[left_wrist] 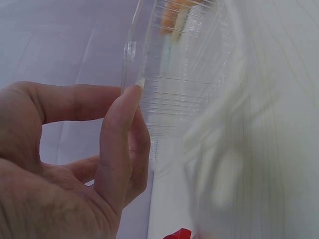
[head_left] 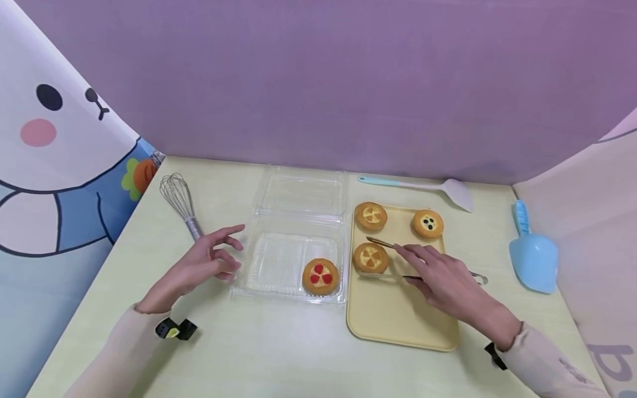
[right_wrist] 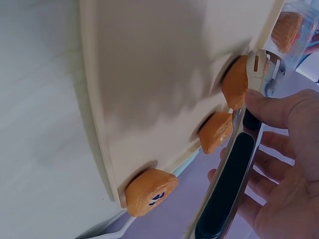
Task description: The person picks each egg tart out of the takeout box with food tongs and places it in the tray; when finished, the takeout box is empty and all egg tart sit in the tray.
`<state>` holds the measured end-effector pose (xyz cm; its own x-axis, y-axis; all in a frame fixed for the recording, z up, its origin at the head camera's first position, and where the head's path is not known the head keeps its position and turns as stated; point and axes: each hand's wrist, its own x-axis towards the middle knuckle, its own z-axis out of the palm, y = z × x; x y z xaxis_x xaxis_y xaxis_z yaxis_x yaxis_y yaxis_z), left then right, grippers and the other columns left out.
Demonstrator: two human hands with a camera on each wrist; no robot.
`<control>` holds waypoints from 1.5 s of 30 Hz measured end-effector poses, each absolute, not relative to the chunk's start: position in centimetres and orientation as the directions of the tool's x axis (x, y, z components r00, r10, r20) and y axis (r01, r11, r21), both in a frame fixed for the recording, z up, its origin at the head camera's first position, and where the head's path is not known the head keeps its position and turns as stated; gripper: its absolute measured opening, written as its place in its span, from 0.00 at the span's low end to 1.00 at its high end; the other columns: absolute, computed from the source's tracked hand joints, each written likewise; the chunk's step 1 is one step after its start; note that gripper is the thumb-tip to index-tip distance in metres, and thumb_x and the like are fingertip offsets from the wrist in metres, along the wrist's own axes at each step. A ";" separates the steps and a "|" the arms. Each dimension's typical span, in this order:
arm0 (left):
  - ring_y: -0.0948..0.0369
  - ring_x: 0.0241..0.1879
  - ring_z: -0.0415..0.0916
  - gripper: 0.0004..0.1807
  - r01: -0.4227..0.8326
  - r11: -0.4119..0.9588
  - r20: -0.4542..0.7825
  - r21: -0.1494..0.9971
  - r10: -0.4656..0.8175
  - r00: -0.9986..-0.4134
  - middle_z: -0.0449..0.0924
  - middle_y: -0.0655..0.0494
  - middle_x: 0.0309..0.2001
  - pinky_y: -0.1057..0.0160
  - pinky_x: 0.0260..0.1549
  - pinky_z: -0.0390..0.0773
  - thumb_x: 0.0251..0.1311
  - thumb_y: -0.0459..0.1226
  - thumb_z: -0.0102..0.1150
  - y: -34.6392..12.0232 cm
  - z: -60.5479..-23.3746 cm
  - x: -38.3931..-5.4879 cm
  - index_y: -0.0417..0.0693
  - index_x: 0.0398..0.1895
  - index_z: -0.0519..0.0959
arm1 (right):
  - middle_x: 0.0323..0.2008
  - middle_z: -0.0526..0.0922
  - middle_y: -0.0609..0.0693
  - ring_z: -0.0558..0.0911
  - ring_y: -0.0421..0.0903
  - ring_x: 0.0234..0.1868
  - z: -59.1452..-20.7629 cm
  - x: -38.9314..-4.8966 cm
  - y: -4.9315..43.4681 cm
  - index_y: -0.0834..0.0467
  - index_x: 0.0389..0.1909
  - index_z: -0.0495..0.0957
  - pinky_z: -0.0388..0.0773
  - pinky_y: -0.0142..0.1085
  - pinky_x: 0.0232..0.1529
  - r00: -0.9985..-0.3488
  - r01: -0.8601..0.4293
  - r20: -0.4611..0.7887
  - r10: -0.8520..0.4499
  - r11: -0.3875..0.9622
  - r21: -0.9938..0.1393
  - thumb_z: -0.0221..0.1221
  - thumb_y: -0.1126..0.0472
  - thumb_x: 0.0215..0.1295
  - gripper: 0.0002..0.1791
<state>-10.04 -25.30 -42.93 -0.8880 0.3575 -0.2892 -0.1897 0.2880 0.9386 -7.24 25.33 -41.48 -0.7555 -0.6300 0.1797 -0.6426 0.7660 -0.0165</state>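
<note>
My right hand (head_left: 445, 282) holds a pair of metal tongs (right_wrist: 224, 186) with dark grips. The tongs' spread arms lie on either side of an egg tart with orange pieces (head_left: 370, 258) on the beige tray (head_left: 398, 326). Behind that tart sits another orange-topped tart (head_left: 371, 215), and a tart with dark berries (head_left: 428, 223) sits at the tray's far right corner. To the left, a clear plastic box (head_left: 278, 262) stands with its lid laid back; a tart with red pieces (head_left: 320, 276) is inside. Beside the box's left edge, my left hand (head_left: 206, 257) hovers with loosely bent fingers, holding nothing.
A whisk (head_left: 181, 202) lies beyond my left hand. Behind the tray is a spatula (head_left: 423, 185) with a pale blue handle. A blue scoop (head_left: 534, 260) lies at the right edge of the table. A purple backdrop (head_left: 318, 83) rises behind the table.
</note>
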 end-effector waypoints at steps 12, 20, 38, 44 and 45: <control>0.63 0.38 0.83 0.49 -0.186 0.281 -0.283 0.942 0.361 -0.889 0.65 0.32 0.60 0.60 0.35 0.89 0.57 0.19 0.54 -25.5 -42.6 -10.3 0.43 0.84 0.51 | 0.61 0.83 0.56 0.85 0.55 0.56 -39.8 -7.2 24.8 0.57 0.74 0.70 0.87 0.46 0.37 -0.725 -0.669 0.213 -0.655 0.743 0.010 0.73 0.58 0.59 0.41; 0.63 0.39 0.83 0.50 -0.189 0.278 -0.285 0.942 0.359 -0.889 0.65 0.33 0.60 0.61 0.35 0.88 0.55 0.19 0.52 -25.6 -42.5 -10.2 0.42 0.84 0.51 | 0.60 0.83 0.55 0.86 0.56 0.54 -36.6 -8.3 23.6 0.57 0.74 0.71 0.87 0.48 0.36 -0.690 -0.698 0.250 -0.679 0.716 0.017 0.73 0.59 0.59 0.41; 0.61 0.37 0.83 0.49 -0.205 0.247 -0.286 0.947 0.363 -0.887 0.65 0.34 0.58 0.61 0.34 0.87 0.56 0.20 0.53 -25.2 -42.8 -9.9 0.41 0.84 0.51 | 0.61 0.85 0.42 0.83 0.46 0.62 -34.9 -10.1 17.0 0.46 0.69 0.77 0.86 0.45 0.51 -0.532 -0.843 0.063 -0.845 0.535 0.054 0.59 0.78 0.64 0.36; 0.62 0.38 0.83 0.49 -0.206 0.253 -0.290 0.945 0.359 -0.887 0.66 0.34 0.58 0.61 0.34 0.88 0.56 0.20 0.54 -25.2 -42.8 -9.9 0.42 0.84 0.51 | 0.60 0.86 0.42 0.83 0.47 0.62 -35.2 -10.7 16.1 0.46 0.68 0.78 0.84 0.49 0.60 -0.519 -0.855 0.002 -0.855 0.519 0.010 0.59 0.73 0.69 0.31; 0.62 0.37 0.83 0.49 -0.208 0.253 -0.291 0.945 0.357 -0.887 0.66 0.35 0.58 0.61 0.34 0.88 0.56 0.20 0.54 -25.2 -42.8 -9.9 0.42 0.84 0.51 | 0.60 0.86 0.42 0.83 0.47 0.61 -35.3 -10.8 15.9 0.46 0.68 0.79 0.84 0.50 0.59 -0.516 -0.856 -0.003 -0.856 0.516 0.008 0.60 0.72 0.69 0.30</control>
<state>-9.93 -25.20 -42.77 -0.8874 0.3574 -0.2912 -0.2081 0.2532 0.9448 -10.83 15.93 -35.27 -0.5164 -0.8564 -0.0027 -0.8563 0.5164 0.0080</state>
